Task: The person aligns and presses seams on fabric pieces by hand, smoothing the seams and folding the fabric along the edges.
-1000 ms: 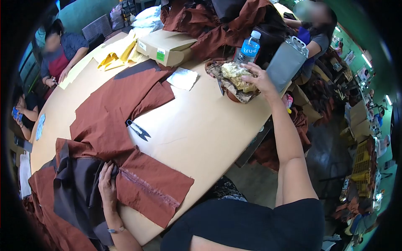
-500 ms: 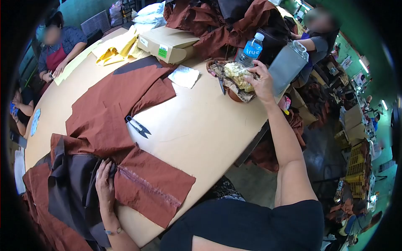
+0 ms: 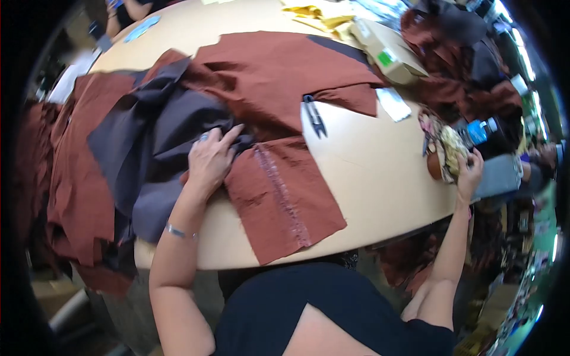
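Note:
Rust-brown fabric with dark grey fabric spreads over the left and middle of the table. My left hand rests on the dark fabric, fingers apart, beside a rust panel with a pale, rough strip down it. At the right, my right hand has its fingertips on a crumpled yellowish bundle in a patterned cloth-lined bowl; whether it grips anything is unclear. Black thread snips lie on the table between my hands.
Beyond the bowl are a water bottle and a grey container. A cardboard box, a white folded paper and yellow fabric lie at the back of the table. A person's arm shows at the upper left.
The view has swung left, shifting the bowl and bottle to the right. My left hand has its fingers more spread on the dark fabric. My right hand remains at the bundle.

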